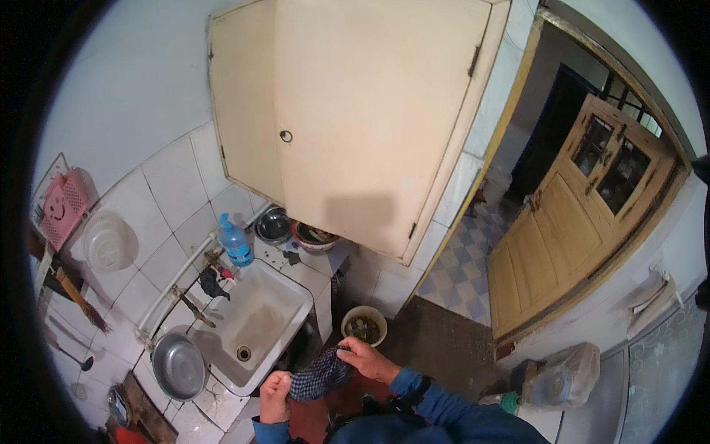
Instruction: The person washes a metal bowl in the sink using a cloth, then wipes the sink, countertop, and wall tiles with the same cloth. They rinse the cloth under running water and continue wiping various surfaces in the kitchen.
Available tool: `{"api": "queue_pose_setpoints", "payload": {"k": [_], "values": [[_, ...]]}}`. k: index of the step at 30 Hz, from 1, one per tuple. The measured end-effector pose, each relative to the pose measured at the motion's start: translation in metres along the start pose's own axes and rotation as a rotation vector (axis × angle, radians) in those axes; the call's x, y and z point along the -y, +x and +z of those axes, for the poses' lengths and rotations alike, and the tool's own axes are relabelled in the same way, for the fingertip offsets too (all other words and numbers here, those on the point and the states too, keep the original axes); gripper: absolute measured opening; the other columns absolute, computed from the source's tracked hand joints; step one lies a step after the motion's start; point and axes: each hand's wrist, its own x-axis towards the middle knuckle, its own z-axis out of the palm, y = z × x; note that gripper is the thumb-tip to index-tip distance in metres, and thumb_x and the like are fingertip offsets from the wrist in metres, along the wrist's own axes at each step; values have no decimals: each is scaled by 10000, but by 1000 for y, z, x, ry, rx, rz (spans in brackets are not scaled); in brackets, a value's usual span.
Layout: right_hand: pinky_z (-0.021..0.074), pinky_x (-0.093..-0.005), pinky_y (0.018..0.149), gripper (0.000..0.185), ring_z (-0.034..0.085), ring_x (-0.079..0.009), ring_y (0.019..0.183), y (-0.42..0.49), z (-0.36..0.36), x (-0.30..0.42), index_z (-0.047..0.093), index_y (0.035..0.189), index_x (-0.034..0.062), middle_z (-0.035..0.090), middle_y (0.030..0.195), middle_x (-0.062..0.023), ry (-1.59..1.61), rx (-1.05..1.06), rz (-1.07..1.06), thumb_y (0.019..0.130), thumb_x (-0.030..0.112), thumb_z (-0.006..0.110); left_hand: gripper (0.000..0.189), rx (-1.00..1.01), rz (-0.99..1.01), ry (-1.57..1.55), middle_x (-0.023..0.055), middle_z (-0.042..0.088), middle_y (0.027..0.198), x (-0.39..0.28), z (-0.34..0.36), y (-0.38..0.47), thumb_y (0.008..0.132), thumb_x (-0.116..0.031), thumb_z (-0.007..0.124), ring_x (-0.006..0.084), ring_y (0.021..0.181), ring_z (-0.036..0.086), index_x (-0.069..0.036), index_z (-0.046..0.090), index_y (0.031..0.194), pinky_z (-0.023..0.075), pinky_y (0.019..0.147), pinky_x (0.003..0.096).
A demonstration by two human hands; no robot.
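Observation:
A dark checked cloth [320, 376] is stretched between my two hands, in front of the sink's near edge. My left hand [275, 395] pinches its left end, and my right hand [366, 358] grips the other end, a little higher. Beyond them, the white ceramic sink [304, 297] shows a drain and a brownish stain in its basin. A dark cloth [212, 283] hangs over the tap at the back of the sink. Just past my right hand, a pale bucket [381, 319] on the floor holds greenish scraps in liquid.
A metal basin [178, 367] sits left of the sink; a blue pump bottle [236, 244] and bowls [273, 226] stand behind it. A cream wall cabinet [383, 122] juts out above. On the right are an open wooden door [554, 250] and a plastic-bagged item [563, 377].

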Motion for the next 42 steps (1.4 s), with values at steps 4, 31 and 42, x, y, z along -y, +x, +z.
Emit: {"api": "queue_pose_setpoints", "payload": {"k": [4,31,42], "values": [[481,-298,935,277,593,-126,1041,-16,-4,17,639,1214,25,660,1095,-35,75,-125,-9,1070,250,570,252,84,-192,-122,21,685,937,10,-6,2,1002,-87,644,84,835,614,15,630,1232,499,763,242],[556,-490,706,554,653,-420,811,-132,-23,37,494,1414,7,574,1028,-206,-475,233,-426,923,188,675,197,511,181,878,122,700,1021,199,57,-42,921,-160,644,243,907,671,-36,672,1071,544,815,365],[561,-441,612,472,661,-322,820,-189,-124,55,534,1373,5,602,1029,-164,-425,57,-436,954,194,642,348,755,87,1023,128,713,1033,262,97,-15,951,-352,585,297,957,678,-65,656,1136,547,857,396]]}}
